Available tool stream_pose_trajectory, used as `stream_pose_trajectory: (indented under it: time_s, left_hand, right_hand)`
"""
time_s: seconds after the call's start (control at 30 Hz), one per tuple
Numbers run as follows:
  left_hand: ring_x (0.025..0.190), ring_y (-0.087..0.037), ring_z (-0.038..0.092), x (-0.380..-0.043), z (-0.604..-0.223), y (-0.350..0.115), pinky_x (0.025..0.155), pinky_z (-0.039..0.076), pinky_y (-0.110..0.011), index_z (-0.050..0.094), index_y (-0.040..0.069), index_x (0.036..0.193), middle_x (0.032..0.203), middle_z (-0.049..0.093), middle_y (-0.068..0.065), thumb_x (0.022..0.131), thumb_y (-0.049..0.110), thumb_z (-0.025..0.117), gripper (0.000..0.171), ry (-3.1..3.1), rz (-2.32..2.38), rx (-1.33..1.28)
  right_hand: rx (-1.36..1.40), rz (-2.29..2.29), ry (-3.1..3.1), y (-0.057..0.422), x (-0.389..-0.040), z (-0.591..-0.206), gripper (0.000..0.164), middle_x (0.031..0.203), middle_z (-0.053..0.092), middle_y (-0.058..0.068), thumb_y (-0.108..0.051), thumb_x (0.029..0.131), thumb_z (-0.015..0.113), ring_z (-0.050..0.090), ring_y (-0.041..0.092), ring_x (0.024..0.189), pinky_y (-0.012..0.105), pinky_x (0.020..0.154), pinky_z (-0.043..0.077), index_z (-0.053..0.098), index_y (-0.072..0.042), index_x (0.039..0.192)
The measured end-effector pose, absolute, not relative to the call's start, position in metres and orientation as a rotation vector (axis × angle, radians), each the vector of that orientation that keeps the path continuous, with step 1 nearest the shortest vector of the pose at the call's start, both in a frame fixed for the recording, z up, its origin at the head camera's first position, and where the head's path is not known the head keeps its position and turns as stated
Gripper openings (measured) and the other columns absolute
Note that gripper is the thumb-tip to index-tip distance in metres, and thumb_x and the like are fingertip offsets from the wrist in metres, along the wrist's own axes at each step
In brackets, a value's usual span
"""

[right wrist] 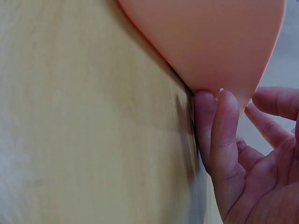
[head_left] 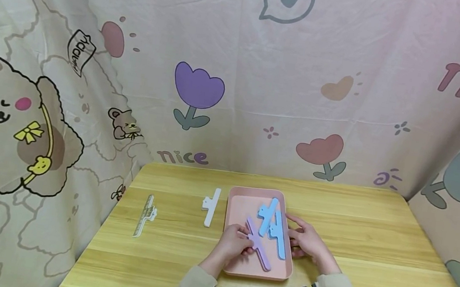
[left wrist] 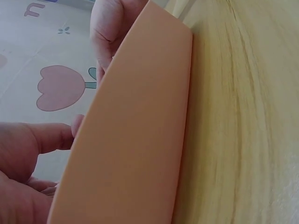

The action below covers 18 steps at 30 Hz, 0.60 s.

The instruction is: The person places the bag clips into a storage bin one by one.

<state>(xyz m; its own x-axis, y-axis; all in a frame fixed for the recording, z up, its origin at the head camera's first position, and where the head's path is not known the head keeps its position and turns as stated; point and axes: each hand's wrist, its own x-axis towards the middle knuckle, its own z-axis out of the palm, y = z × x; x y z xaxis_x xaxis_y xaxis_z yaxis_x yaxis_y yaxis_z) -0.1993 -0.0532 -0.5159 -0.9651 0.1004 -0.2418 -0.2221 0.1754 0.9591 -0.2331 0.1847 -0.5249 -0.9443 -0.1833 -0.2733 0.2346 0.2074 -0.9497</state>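
A pink tray lies on the table, holding two blue bar clips and a purple bar clip. My left hand reaches over the tray's left side and pinches the purple clip at its middle. In the left wrist view the tray's side wall hides the clips. At the tray's right edge, my right hand holds the rim. The right wrist view shows its fingertips against the outer wall, low down by the table.
Left of the tray lies a white bar clip. A clear bar clip lies farther left on the wooden table. A printed cloth hangs behind the table and along its sides.
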Motion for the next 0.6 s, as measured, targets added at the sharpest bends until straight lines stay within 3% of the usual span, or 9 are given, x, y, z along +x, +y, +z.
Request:
stream_pose_trajectory:
  time_s: [0.6]
  left_hand:
    - [0.055,-0.014,0.058,-0.1970,-0.5194,-0.0490,0.049,0.049,-0.023,0.056,-0.006,0.112,0.072,0.064,-0.011,0.090,-0.006,0.062,0.023,2.147,1.785,-0.021]
  right_hand:
    - [0.050,-1.786,2.156,0.1839,-0.2316,-0.5237,0.059,0.096,0.062,0.017,-0.009,0.097,0.053,0.061,0.022,0.062,0.036,0.049,0.054,0.035,-0.013,0.153]
